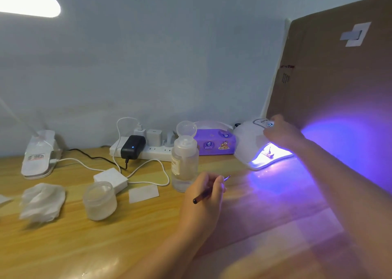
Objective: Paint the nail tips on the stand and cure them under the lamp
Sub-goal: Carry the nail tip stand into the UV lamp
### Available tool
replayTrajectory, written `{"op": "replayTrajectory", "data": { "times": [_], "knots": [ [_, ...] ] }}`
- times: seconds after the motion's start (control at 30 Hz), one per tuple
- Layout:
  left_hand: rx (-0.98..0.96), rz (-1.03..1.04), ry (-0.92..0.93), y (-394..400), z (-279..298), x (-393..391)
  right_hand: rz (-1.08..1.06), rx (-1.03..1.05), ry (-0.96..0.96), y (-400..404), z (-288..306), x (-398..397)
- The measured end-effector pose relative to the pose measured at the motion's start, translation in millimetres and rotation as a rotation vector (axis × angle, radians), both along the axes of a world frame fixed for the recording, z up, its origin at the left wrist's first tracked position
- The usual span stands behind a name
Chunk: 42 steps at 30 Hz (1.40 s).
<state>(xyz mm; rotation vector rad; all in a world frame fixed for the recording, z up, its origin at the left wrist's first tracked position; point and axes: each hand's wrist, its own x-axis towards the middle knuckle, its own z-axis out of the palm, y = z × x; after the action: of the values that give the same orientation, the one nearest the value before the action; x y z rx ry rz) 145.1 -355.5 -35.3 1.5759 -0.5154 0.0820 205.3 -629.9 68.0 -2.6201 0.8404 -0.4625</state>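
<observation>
OK, curing step by the look of it: lamp (252,145) is lit violet at the back right of the counter (127,236), and the stand (267,153) with nail tips sits inside its mouth, barely readable in the glare.

Right hand (280,133) is on top of the lamp near the display; it's blurred, so I can't tell whether the fingers are flat or curled. Left hand (204,193) pinches the brush (210,190), tip pointing toward the lamp, just beside the clear pump bottle (185,162).

Risks:
- Pressing the lamp top could shift the housing and knock the stand, smearing wet polish.
- Left hand swinging could tip the bottle or drag the brush tip on the counter.

Can't make out: how many tips, their colour, the display reading. Right forearm is cut off at the frame edge.
</observation>
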Motion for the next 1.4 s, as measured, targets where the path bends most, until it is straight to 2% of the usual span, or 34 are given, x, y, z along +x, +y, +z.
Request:
{"op": "replayTrajectory", "data": {
  "times": [0.07,0.17,0.23,0.37,0.47,0.57,0.73,0.83,0.93,1.1,1.27,1.4],
  "knots": [
    [0.004,0.008,0.003,-2.0,-1.2,1.5,0.006,-0.042,-0.104,14.2,-6.7,-18.1],
    [-0.032,0.022,-0.006,-3.9,-1.9,3.0,0.157,-0.129,-0.212,49.5,-16.0,-48.3],
    [-0.021,0.045,-0.070,-4.3,-1.9,2.1,0.242,-0.057,-0.188,78.2,-14.4,-67.5],
    [0.119,0.052,-0.317,0.8,-1.4,-5.9,0.417,0.108,-0.085,126.9,-0.1,-96.3],
    [0.029,-0.009,-0.379,12.1,6.5,-18.1,0.633,0.219,0.010,152.1,12.3,-118.4],
    [0.013,0.037,-0.514,37.7,19.6,-29.4,0.826,0.260,0.066,175.0,16.8,-135.4],
    [0.149,0.118,-0.716,112.9,34.8,-40.9,0.991,0.433,0.000,227.1,12.8,-136.8],
    [0.230,0.172,-0.669,161.0,44.8,-47.0,1.002,0.545,-0.127,264.7,5.6,-124.2],
    [0.237,0.300,-0.639,210.2,48.0,-56.3,0.922,0.625,-0.315,302.4,1.5,-110.6],
    [0.284,0.468,-0.596,303.4,47.3,-68.4,0.848,0.603,-0.494,369.8,-12.0,-95.2],
    [0.345,0.758,-0.303,413.5,39.3,-53.0,0.959,0.573,-0.502,454.2,-37.9,-79.7],
    [0.450,1.104,0.056,517.2,21.4,-15.5,1.086,0.500,-0.357,516.7,-65.3,-69.0]
  ]
}}
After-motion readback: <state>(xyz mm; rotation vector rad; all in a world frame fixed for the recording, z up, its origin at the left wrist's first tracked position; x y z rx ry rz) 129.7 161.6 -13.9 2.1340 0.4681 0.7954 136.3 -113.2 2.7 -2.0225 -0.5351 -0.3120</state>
